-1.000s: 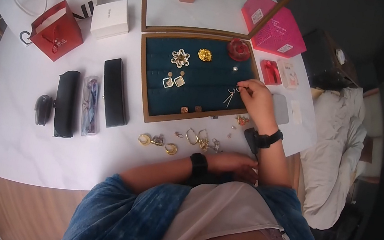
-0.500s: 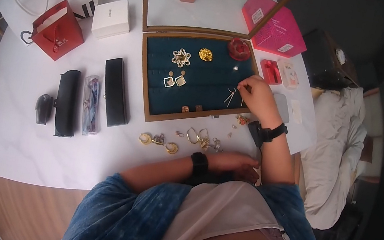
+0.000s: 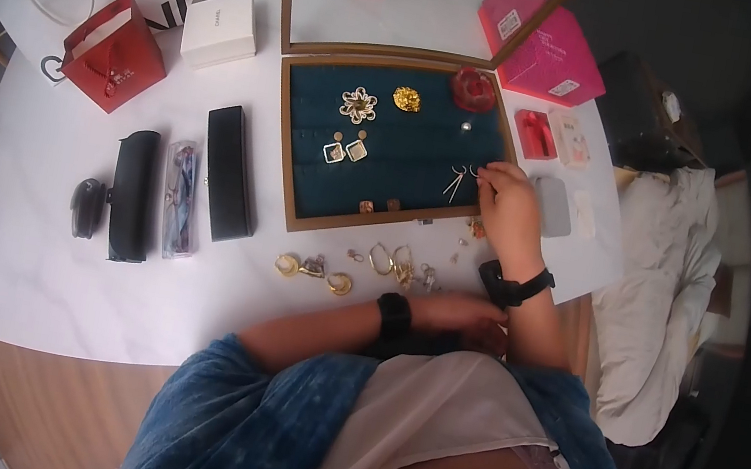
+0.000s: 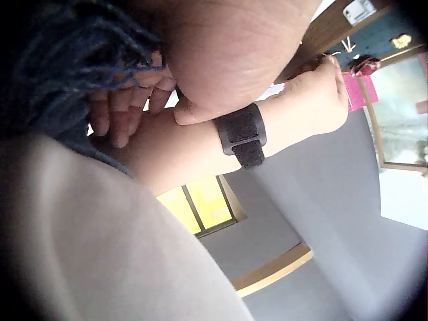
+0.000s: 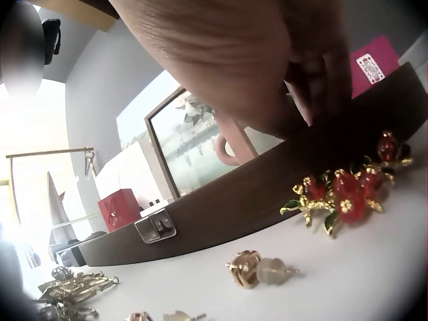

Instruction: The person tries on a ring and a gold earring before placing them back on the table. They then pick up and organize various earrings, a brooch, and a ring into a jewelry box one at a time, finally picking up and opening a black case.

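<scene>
My right hand (image 3: 510, 215) reaches over the right rim of a wooden jewelry case (image 3: 378, 220) lined in dark teal. Its thumb and forefinger pinch a thin silver drop earring (image 3: 473, 171) whose hook shows at the fingertips. A matching earring (image 3: 453, 184) lies on the lining just left of it. In the right wrist view the fingers drop behind the case's dark wall (image 5: 221, 207), hiding the earring. My left hand (image 3: 472, 323) rests with loose fingers by the right forearm, near the table's front edge; the left wrist view shows its fingers (image 4: 120, 120) partly behind that forearm.
Inside the case lie a flower brooch (image 3: 358, 105), a gold brooch (image 3: 407, 99), square earrings (image 3: 334, 153) and a red ornament (image 3: 472, 90). Gold hoops (image 3: 381, 258) and a red-beaded piece (image 5: 348, 197) lie in front. The glass lid (image 3: 414, 3) stands raised; black cases (image 3: 134, 194) sit left.
My right fingertips have drawn slightly right and down, away from the earring lying on the lining. The left hand has shifted little, and the head view has tilted slightly.
</scene>
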`<state>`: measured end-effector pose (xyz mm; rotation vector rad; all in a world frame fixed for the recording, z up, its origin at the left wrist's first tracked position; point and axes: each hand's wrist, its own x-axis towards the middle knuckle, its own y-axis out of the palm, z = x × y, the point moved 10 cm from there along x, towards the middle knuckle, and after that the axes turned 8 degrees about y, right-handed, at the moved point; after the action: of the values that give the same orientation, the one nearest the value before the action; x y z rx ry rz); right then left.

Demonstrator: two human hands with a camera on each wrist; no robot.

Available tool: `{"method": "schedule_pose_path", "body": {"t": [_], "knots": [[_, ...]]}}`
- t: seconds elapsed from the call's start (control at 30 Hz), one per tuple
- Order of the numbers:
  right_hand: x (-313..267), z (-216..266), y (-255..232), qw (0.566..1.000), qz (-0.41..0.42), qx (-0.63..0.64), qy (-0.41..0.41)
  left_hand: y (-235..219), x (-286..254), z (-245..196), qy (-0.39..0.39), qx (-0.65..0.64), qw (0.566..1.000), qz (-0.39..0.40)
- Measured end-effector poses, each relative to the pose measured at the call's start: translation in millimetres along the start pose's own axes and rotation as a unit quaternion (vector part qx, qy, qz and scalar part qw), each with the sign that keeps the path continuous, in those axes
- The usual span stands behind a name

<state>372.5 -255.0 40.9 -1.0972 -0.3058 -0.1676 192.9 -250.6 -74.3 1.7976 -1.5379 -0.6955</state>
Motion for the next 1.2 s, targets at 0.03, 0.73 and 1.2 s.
{"method": "schedule_pose_path", "body": {"t": [0.03, 0.73, 1.2], "knots": [[0, 2, -2, 1.000, 0.009, 0.004, 0.007, -1, -1, -1, -0.004, 0.011, 1.000, 0.000], [-52, -5, -34, 0.989, 0.131, 0.032, 0.062, 5, 0, 3, -0.001, 0.033, 0.999, -0.005], [-55, -3, -24, 0.993, 0.109, 0.007, 0.035, 0, 3, 2, -0.022, 0.156, 0.987, 0.028]]}}
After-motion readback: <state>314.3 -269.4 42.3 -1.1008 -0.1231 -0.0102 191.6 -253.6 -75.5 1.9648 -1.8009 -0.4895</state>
